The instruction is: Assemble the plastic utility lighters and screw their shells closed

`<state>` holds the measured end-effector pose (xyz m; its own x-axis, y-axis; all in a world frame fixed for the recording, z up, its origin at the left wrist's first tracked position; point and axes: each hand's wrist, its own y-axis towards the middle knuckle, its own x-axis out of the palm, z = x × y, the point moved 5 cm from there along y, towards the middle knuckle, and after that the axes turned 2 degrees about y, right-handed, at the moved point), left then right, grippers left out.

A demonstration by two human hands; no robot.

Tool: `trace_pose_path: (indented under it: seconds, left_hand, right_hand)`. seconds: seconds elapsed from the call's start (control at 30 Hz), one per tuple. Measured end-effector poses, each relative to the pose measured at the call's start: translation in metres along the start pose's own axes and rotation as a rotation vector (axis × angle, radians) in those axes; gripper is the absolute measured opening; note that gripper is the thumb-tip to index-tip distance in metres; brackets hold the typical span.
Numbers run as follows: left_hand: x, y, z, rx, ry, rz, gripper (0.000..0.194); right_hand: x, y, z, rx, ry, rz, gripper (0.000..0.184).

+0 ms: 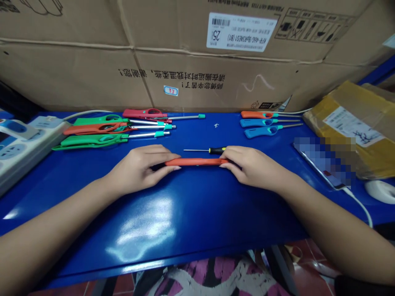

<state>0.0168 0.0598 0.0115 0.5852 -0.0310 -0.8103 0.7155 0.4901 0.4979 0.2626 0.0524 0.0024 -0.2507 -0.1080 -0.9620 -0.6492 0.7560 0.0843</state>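
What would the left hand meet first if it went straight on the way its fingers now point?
Beyond the orange piece it holds, probably the right hand, though depth is unclear.

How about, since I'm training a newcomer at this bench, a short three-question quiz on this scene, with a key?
1. What do the left hand and right hand hold between them?
2. True or false: the screwdriver has its shaft pointing toward the picture's left.
3. Which colours are the three lighters lying nearest the taped box?
A) three green
B) one orange, two blue
C) two red, one green

Key:
1. An orange piece, one end in each hand.
2. True.
3. B.
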Motion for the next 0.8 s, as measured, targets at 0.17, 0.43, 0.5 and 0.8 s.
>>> trace_pose_path:
  seconds: [0.17, 0.43, 0.5, 0.8]
  left_hand:
    - [0.001, 0.0, 0.004, -0.019, 0.041, 0.032, 0.021]
    - [0.0, 0.0, 0.0, -0.062, 0.018, 0.019, 0.024]
    - [0.0, 0.0, 0.004, -0.041, 0.002, 0.03, 0.022]
    - [0.008, -0.003, 0.018, 0.108, 0.084, 0.044, 0.026]
  right_hand:
    - [-0.006, 0.0, -0.003, 0.0, -0.126, 0.03, 0.014]
    - [-0.011, -0.001, 0.002, 0.046, 0.009, 0.041, 0.013]
    - [-0.01, 0.0, 0.0, -0.007, 0.046, 0.027, 0.019]
    - [-0.002, 0.001, -0.018, -0.2, 0.048, 0.098, 0.032]
